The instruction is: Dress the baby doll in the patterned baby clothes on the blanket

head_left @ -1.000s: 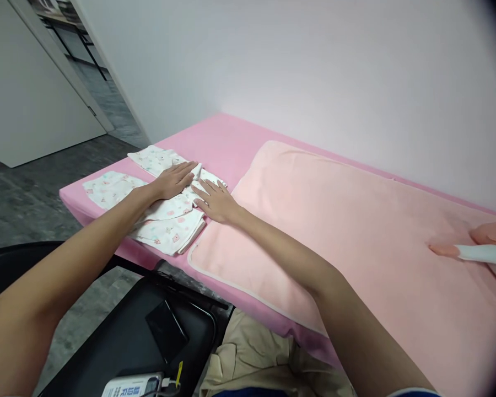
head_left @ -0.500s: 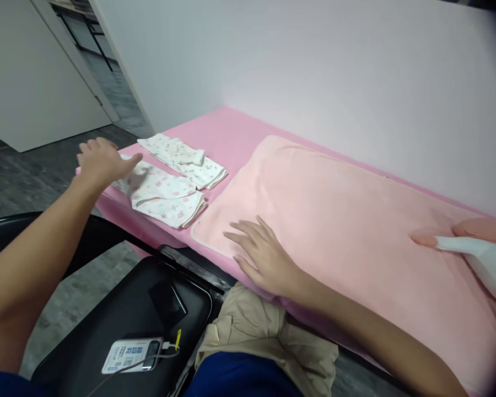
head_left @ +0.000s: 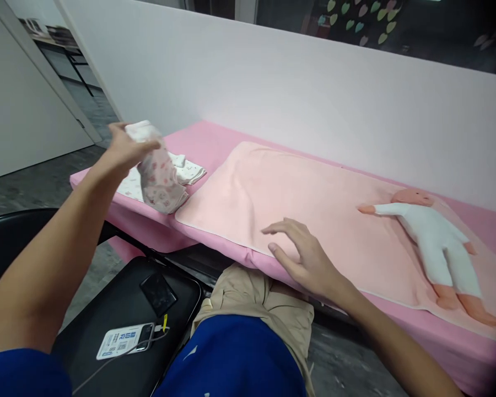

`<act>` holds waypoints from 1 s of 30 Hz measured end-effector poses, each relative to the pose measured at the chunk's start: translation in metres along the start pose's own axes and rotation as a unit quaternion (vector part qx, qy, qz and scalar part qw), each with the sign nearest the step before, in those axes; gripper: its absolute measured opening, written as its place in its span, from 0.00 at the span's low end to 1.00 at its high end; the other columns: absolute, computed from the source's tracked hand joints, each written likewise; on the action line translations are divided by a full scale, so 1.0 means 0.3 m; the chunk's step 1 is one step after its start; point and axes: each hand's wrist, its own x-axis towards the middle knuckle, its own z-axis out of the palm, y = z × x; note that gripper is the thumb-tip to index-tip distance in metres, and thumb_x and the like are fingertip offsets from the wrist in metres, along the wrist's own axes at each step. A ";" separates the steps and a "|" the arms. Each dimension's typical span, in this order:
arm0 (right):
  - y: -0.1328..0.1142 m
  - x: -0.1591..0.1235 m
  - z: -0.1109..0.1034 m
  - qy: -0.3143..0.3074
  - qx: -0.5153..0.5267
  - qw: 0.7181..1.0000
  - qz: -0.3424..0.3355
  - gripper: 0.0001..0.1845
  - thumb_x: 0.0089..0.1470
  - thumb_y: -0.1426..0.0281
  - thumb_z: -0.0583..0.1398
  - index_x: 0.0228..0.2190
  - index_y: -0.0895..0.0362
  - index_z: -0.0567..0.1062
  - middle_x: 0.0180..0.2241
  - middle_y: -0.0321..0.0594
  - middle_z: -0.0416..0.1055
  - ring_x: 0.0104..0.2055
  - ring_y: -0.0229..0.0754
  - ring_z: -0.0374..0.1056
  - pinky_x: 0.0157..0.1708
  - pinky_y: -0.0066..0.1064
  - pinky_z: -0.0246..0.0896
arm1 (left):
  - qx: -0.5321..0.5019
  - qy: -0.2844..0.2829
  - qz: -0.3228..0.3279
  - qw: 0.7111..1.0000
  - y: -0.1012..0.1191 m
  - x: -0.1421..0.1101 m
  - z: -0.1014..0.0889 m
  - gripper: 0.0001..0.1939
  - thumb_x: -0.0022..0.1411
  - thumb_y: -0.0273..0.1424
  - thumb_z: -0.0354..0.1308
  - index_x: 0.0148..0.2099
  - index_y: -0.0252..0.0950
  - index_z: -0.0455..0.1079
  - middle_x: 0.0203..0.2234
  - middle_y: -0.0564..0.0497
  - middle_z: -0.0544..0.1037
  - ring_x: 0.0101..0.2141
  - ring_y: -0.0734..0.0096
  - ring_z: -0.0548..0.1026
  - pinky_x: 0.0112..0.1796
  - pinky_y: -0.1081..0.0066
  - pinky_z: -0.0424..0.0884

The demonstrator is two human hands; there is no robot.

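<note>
My left hand (head_left: 128, 148) grips a white baby garment with a pink print (head_left: 159, 173), lifted partly off the table at the left. Its lower end hangs near the edge of the pink blanket (head_left: 314, 220). Behind it lies another folded white baby garment (head_left: 192, 172) with a small print, partly hidden. My right hand (head_left: 303, 256) hovers over the blanket's near edge, fingers apart and slightly curled, holding nothing. On the blanket's right side a baby doll (head_left: 434, 231) in a white suit lies on its back, an arm stretched left.
A pink cloth (head_left: 202, 132) covers the table, which stands against a white partition (head_left: 293, 82). To my left, a black chair (head_left: 82, 309) carries a phone (head_left: 158, 295) and a white power bank (head_left: 125, 340) with a cable. A door (head_left: 20, 99) stands at the far left.
My left hand has taken hold of the pink-printed garment and raised it. My right hand has shifted right. The view has turned so the whole doll shows.
</note>
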 end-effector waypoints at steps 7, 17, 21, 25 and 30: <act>-0.038 0.094 -0.186 0.139 -0.037 0.988 -0.052 0.28 0.67 0.60 0.68 0.64 0.46 0.68 0.64 0.45 0.70 0.68 0.55 0.67 0.69 0.55 0.66 | -0.216 -0.299 0.241 0.898 0.530 -0.560 0.362 0.28 0.66 0.38 0.73 0.59 0.41 0.61 0.47 0.47 0.74 0.47 0.58 0.79 0.45 0.59 0.78; -0.058 -0.150 -0.352 0.163 0.137 0.973 0.087 0.13 0.67 0.59 0.70 0.41 0.49 0.72 0.34 0.33 0.71 0.33 0.39 0.71 0.32 0.32 0.69 | -0.410 -0.547 0.314 0.658 0.625 -0.740 0.554 0.14 0.74 0.42 0.66 0.55 0.42 0.72 0.44 0.48 0.78 0.43 0.65 0.80 0.42 0.66 0.79; -0.105 -0.205 -0.355 0.188 0.151 0.968 0.073 0.13 0.73 0.57 0.64 0.38 0.50 0.71 0.34 0.35 0.72 0.32 0.39 0.70 0.30 0.32 0.66 | -0.400 -0.495 0.397 0.661 0.604 -0.708 0.540 0.08 0.75 0.38 0.65 0.48 0.41 0.74 0.43 0.48 0.76 0.45 0.66 0.78 0.45 0.66 0.79; -0.142 -0.252 -0.363 0.262 0.072 0.959 0.084 0.12 0.74 0.56 0.62 0.40 0.49 0.72 0.30 0.33 0.72 0.29 0.40 0.69 0.28 0.32 0.63 | -0.368 -0.399 0.481 0.688 0.576 -0.626 0.436 0.08 0.80 0.39 0.59 0.47 0.41 0.70 0.42 0.49 0.76 0.42 0.71 0.76 0.39 0.70 0.75; -0.055 -0.175 -0.468 0.304 -0.145 0.930 0.147 0.17 0.68 0.51 0.67 0.37 0.50 0.74 0.28 0.33 0.76 0.23 0.38 0.63 0.26 0.34 0.56 | -0.150 -0.324 0.419 0.835 0.622 -0.457 0.365 0.15 0.80 0.46 0.57 0.46 0.40 0.69 0.21 0.60 0.65 0.19 0.82 0.60 0.25 0.77 0.55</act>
